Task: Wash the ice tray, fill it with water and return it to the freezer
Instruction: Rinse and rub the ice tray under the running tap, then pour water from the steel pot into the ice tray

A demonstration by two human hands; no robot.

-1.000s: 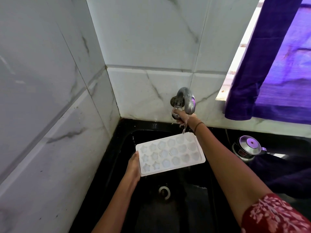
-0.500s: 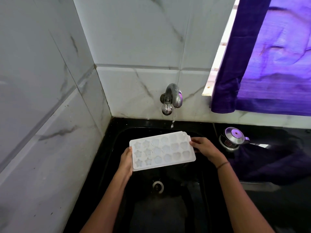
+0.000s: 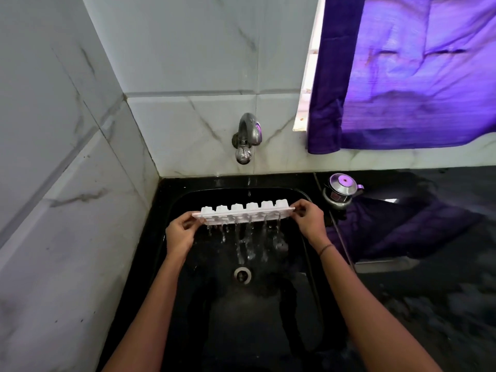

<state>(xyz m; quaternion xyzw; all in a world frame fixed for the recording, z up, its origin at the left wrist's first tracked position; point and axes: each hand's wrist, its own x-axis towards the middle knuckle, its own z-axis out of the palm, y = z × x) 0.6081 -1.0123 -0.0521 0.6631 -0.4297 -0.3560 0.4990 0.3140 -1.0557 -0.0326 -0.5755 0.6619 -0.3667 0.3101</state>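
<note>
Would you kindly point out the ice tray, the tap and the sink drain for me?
ice tray (image 3: 243, 212): head view, on the white undersides of its cups.
tap (image 3: 248, 131): head view, on the curved metal spout.
sink drain (image 3: 242, 274): head view, on the metal ring at the basin floor.

White ice tray — tipped on edge, water streaming off.
</note>
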